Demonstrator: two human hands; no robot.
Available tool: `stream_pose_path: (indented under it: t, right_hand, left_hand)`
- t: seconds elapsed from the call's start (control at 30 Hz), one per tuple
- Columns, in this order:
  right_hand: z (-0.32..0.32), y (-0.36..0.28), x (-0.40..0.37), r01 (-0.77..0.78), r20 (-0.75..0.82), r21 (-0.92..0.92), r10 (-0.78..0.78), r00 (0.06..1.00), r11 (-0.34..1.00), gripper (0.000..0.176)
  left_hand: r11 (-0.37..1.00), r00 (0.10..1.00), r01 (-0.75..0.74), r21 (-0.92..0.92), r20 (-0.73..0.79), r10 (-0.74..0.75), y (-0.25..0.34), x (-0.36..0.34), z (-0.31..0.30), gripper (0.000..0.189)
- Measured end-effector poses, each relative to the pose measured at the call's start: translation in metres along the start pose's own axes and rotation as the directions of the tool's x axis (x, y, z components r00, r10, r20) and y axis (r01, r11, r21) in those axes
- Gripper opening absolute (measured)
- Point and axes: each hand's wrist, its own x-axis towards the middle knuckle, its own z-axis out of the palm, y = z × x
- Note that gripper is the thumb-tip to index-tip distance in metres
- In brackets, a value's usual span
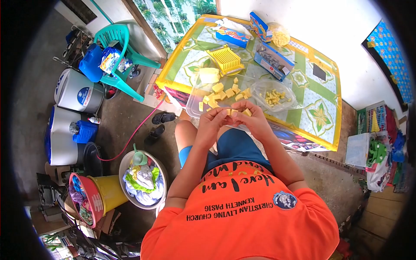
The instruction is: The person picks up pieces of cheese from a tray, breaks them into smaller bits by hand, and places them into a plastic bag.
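Note:
My left hand and my right hand meet at the table's near edge, fingers closed around small yellow cheese-like pieces. Just beyond them, a clear plastic tray holds several yellow cubes. A larger pale yellow block lies at its far left side. Right of the tray, a clear round container has smaller yellow bits inside. Behind the tray rests a yellow slicer with parallel bars. My fingers partly hide what they hold.
An opened blue box, another blue box and a bowl of pale yellow pieces stand farther back on the table. On the left are a green chair, a basin of clothes and a pink hose.

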Motion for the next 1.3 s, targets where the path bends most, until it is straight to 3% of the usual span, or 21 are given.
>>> stream_pose_path:
  t: [0.53, 0.63, 0.83, 1.03, 1.3]
  right_hand:
    - [0.0, -0.006, -0.005, -0.021, -0.074, 0.108, 0.029, 0.997, 0.994, 0.027]
    - [-0.002, -0.003, -0.004, -0.02, -0.065, 0.055, 0.023, 0.998, 0.998, 0.027]
    - [0.003, -0.003, -0.004, 0.001, -0.053, -0.015, -0.002, 0.999, 1.0, 0.027]
    - [0.004, -0.002, -0.004, 0.003, -0.061, -0.015, -0.004, 0.998, 1.0, 0.025]
    - [0.0, 0.001, -0.003, -0.048, -0.078, 0.051, 0.052, 0.996, 0.998, 0.024]
  left_hand:
    - [0.89, 0.981, 0.192, -0.413, 0.054, -0.187, 0.006, 0.003, -0.008, 0.028]
    - [0.962, 0.992, 0.128, -0.242, 0.038, -0.123, 0.001, 0.006, -0.011, 0.025]
    - [0.945, 0.975, 0.205, -0.255, -0.029, -0.219, 0.013, 0.002, 0.01, 0.022]
    - [0.988, 0.99, 0.139, -0.06, -0.002, -0.139, 0.001, 0.005, 0.006, 0.023]
    - [0.984, 0.987, 0.159, -0.078, 0.008, -0.159, 0.0, 0.005, 0.001, 0.022]
